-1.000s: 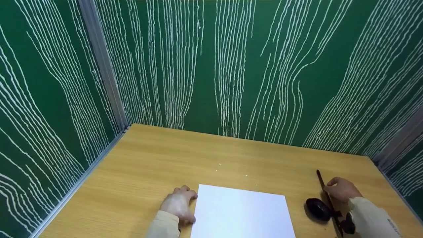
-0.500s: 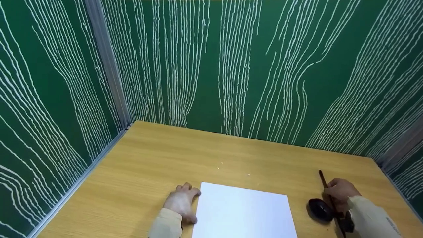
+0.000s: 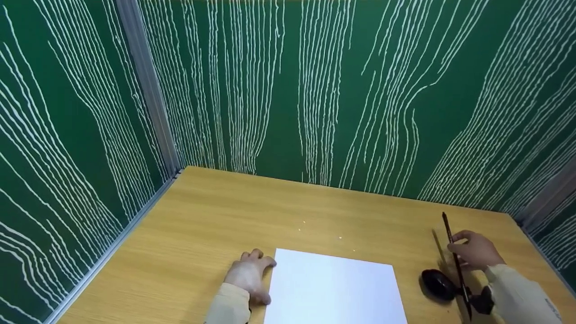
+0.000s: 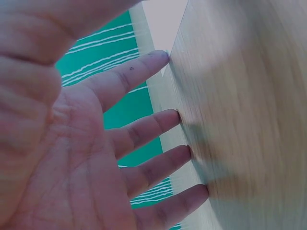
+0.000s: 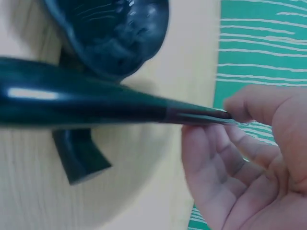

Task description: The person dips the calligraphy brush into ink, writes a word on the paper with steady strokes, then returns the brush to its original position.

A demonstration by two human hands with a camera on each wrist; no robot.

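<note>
My right hand (image 3: pixel 479 249) pinches a slender dark calligraphy brush (image 3: pixel 459 272) between thumb and fingers. The brush's far end is raised above the table, its shadow beside it. In the right wrist view the glossy brush shaft (image 5: pixel 86 98) runs from the left edge to the fingertips. Just left of it sits a dark, glossy, shallow dish (image 3: pixel 438 285). My left hand (image 3: pixel 247 276) rests with spread fingertips on the table, thumb and index finger at the left edge of a blank white sheet of paper (image 3: pixel 335 288).
A dark angular block (image 5: pixel 81 155) lies beneath the brush, next to the dish. The wooden table (image 3: pixel 216 207) carries a few tiny white specks. Green panels with white wavy lines (image 3: pixel 283 112) stand behind and at both sides.
My right hand has lifted the brush off its support, raising the far end and moving slightly right. My left hand and the paper keep their places.
</note>
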